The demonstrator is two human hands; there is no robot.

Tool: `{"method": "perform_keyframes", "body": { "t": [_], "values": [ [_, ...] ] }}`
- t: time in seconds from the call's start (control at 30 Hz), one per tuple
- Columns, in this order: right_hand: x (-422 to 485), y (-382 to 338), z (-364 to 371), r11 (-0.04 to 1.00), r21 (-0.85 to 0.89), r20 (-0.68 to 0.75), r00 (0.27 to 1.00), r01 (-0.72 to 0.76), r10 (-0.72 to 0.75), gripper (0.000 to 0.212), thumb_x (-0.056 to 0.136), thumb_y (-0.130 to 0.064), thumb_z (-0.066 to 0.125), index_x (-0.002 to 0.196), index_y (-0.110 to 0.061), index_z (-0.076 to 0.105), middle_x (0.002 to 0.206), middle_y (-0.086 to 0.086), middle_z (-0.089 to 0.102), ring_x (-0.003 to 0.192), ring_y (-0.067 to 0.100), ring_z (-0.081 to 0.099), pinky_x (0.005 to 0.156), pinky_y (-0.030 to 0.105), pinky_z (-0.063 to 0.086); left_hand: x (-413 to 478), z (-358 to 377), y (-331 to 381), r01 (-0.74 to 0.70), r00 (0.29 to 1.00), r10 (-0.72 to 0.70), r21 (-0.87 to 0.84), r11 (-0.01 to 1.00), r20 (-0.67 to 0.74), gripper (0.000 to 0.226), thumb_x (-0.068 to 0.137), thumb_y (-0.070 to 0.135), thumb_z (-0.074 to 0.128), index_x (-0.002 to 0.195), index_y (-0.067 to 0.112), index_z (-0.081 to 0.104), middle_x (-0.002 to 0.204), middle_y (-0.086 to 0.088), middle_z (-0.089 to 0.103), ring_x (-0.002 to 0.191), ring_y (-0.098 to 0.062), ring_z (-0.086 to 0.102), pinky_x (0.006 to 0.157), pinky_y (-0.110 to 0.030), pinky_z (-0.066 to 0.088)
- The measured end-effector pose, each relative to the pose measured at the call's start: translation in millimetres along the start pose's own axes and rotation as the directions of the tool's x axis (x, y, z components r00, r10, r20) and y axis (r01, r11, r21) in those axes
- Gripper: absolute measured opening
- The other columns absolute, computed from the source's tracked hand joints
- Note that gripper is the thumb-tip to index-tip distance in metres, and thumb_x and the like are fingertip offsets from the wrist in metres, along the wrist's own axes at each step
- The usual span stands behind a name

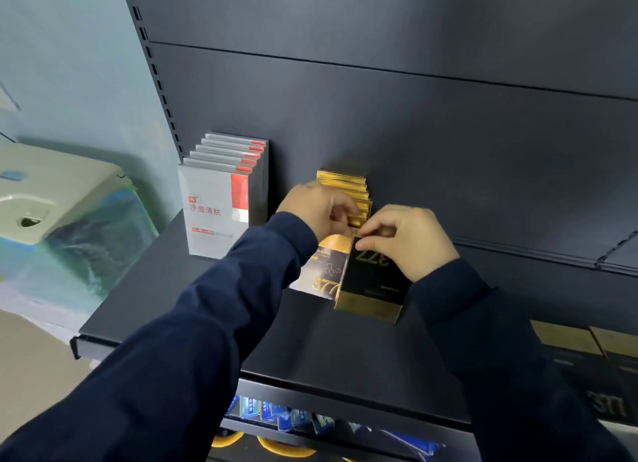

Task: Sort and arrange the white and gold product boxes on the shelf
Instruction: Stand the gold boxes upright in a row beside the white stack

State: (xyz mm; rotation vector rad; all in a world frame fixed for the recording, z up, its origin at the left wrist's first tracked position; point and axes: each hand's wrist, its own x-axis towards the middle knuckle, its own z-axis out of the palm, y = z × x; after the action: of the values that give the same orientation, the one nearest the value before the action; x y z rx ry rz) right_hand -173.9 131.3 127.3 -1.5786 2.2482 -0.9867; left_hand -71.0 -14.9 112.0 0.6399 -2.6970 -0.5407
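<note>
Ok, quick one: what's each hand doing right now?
Left hand: fingers curled against the row of gold boxes; whether it grips one cannot be told.
Right hand: pinches the top of the black and gold box.

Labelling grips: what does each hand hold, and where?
The right hand pinches the black and gold box at its top edge. The left hand grips the tops of the gold boxes; which one cannot be told.
</note>
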Motion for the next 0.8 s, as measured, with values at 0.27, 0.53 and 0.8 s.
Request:
{"method": "perform_keyframes", "body": {
  "t": [0.27, 0.53, 0.8],
  "values": [
    [-14.3, 27.9, 4.8, 0.997, 0.082, -0.016, 1.0, -0.005, 0.006, 0.013, 0.073, -0.018, 0.078, 0.084, -0.026, 0.075, 0.09, -0.009, 0.066, 0.088, 0.01, 0.062, 0.085, 0.033, 0.052, -70.1, 28.9, 11.8, 0.047, 0.934, -0.231, -0.546, 0.837, -0.274, 0.048, 0.072, 0.032, 0.075, 0.115, 0.034, 0.053, 0.096, 0.021, 0.062, 0.094, -0.002, 0.055, 0.086, -0.018, 0.045],
    [-34.6, 25.1, 28.5, 0.904, 0.42, -0.112, 0.985, -0.075, 0.134, 0.044, 0.072, -0.018, 0.078, 0.108, -0.036, 0.06, 0.116, -0.013, 0.063, 0.106, 0.001, 0.059, 0.093, 0.026, 0.049, -109.5, 66.6, 15.2, 0.114, 0.93, -0.325, -0.705, 0.7, -0.171, 0.046, 0.078, 0.015, 0.071, 0.103, 0.052, 0.059, 0.088, 0.026, 0.071, 0.091, 0.008, 0.063, 0.082, -0.008, 0.047],
    [-37.4, 36.7, 126.5, 0.756, 0.582, 0.067, 0.944, -0.299, 0.323, 0.107, 0.066, -0.045, 0.078, 0.148, -0.036, 0.009, 0.153, -0.008, 0.029, 0.137, 0.009, 0.032, 0.114, 0.041, 0.032, -91.3, 84.0, -25.3, 0.258, 0.678, -0.692, -0.802, 0.539, -0.247, 0.051, 0.079, 0.024, 0.07, 0.124, 0.036, 0.05, 0.137, -0.002, 0.034, 0.128, -0.013, 0.035, 0.112, -0.032, 0.028]
  ]
}}
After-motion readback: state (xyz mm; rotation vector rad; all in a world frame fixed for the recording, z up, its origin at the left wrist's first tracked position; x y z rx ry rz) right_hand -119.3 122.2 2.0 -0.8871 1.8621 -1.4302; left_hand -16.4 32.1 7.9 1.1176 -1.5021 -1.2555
